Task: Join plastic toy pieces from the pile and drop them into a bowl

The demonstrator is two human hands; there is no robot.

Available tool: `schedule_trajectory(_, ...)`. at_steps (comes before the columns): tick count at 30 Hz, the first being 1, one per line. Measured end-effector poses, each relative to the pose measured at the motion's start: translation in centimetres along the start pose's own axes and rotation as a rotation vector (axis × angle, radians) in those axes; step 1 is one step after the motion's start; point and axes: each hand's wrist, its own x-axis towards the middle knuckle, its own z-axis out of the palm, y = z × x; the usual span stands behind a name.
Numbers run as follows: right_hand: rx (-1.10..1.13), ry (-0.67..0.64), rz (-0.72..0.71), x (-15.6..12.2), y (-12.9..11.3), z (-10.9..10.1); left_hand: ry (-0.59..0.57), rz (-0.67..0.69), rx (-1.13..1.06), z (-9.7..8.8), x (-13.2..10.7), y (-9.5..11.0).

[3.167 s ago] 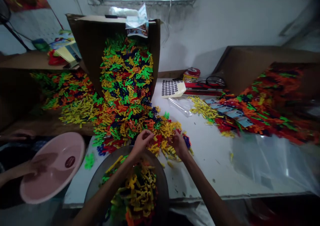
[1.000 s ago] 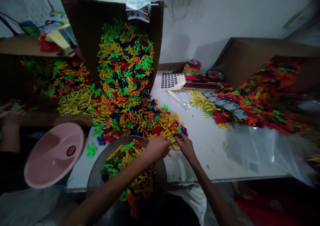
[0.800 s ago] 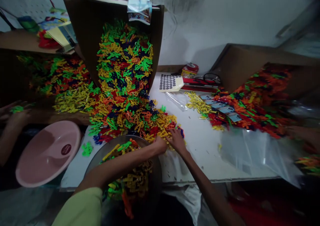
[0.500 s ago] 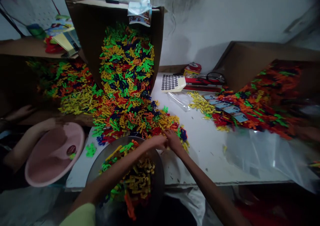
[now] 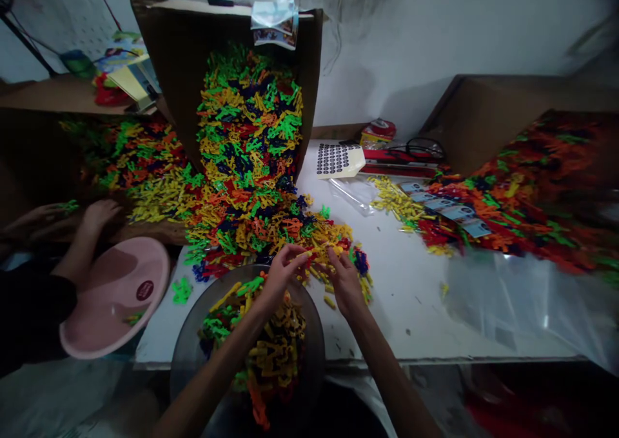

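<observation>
My left hand is over the far rim of a grey basin, thumb and fingers pinched, with a bit of yellow at the tips. Close to its right, my right hand has its fingers closed round a small yellow plastic piece. Both hands are at the front edge of a big heap of small plastic pieces in green, yellow, orange, red and dark blue. More such pieces lie in the basin under my left forearm. The exact shape of the pieces in my fingers is too small to make out.
The heap spills from an upright cardboard box. At left, a co-worker's hands are above a pink basin. A sticker sheet, clear plastic bags and another cardboard box with pieces are on the right.
My hands were together at the heap's edge; now they are slightly apart, the left one further left, with yellow showing at the fingertips. The co-worker's hand has risen from the pink basin.
</observation>
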Motion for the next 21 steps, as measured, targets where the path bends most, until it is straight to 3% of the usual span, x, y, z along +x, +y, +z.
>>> schedule_trajectory(4,0.006,0.078,-0.073,-1.1,-0.5,0.7,0.050,0.080,0.119,0.4,-0.9,0.5)
schedule_trajectory(12,-0.045,0.080,-0.152,-2.0,-0.1,0.8,0.092,0.171,0.320,0.2,-1.2,0.5)
schedule_trajectory(21,-0.300,0.093,-0.358,-3.1,0.8,1.0,0.150,0.206,0.276,0.1,-1.4,0.1)
